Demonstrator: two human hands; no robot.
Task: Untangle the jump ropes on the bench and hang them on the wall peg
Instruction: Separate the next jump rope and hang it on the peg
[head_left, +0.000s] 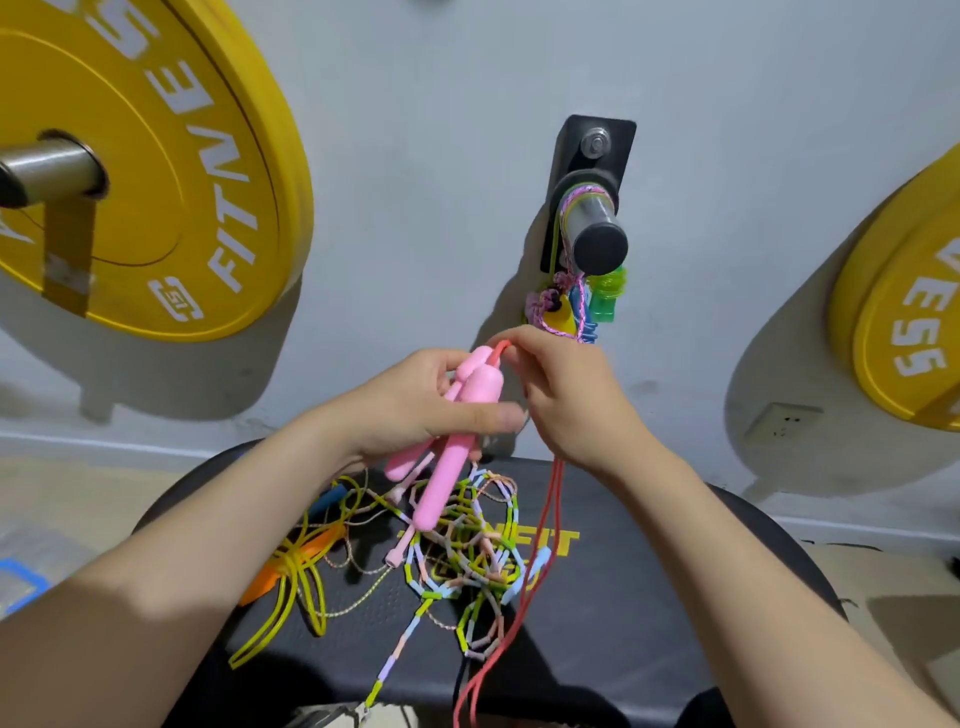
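Handles (457, 467) of smooth pink plastic, rounded and tapering, are gripped together in the left hand (415, 400), its fingers and thumb curled round them, below and slightly left of the wall peg (592, 218). A thin, glossy red cord (545, 545) is pinched by the right hand (566, 395) where it leaves the handle tops, directly under the peg, and hangs from there in a long double strand to the lower frame edge.

The peg is a short metal cylinder with a black end cap, carried on a black bracket bolted to the wall (415, 130). A braided pink-and-purple rope (582, 296) and a yellow cord are looped over it, and a translucent green handle (608, 296) and a ribbed blue one hang just beneath.

Further below the peg, a tangle (457, 561) of pastel beaded segments, speckled string and yellow tubing (291, 587) is spread on the black padded bench (649, 597), with an orange handle (265, 577) at its left edge. The bench's rounded end is set against the wall.

Bare grey wall is left on either side of the peg, bounded by a yellow weight plate (130, 156) far to the left and another (909, 322) far to the right. A wall socket (782, 423) is seen lower right of the peg, above a pale floor.
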